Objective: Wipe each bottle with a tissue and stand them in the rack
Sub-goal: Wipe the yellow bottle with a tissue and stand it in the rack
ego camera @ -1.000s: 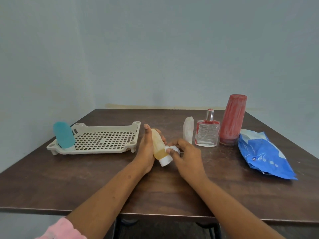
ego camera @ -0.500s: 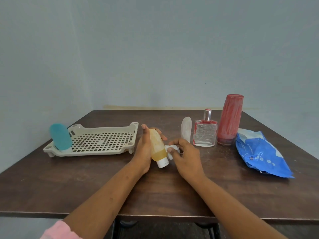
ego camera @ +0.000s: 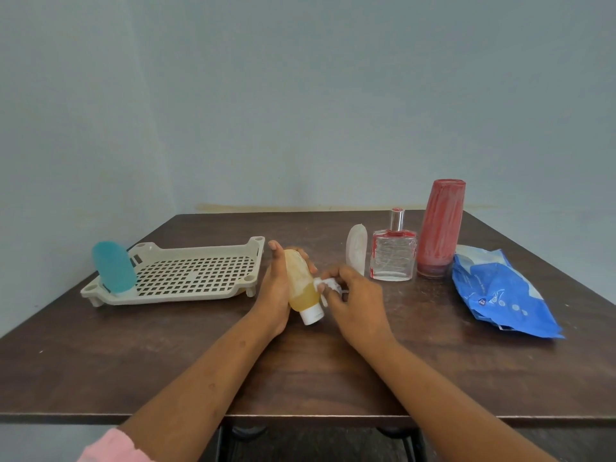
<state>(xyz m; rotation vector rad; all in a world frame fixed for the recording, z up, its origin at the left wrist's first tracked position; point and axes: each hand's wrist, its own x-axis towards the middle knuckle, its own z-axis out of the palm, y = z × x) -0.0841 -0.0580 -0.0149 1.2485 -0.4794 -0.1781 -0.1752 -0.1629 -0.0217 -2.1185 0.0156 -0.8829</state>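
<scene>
My left hand grips a yellow bottle with a white cap, tilted cap-down toward me over the table. My right hand pinches a small crumpled white tissue against the bottle's right side, near the cap. A teal bottle stands at the left end of the beige perforated rack. To the right stand a small white bottle, a clear glass perfume bottle with red marks, and a tall red bottle.
A blue tissue pack lies at the right of the dark wooden table. The rack sits at the left, close to the table's side edge. A plain wall stands behind the table.
The bottle and both hands have stayed near the table's middle, with the tissue shifting slightly along the bottle's lower side. The camera view moved a little.
</scene>
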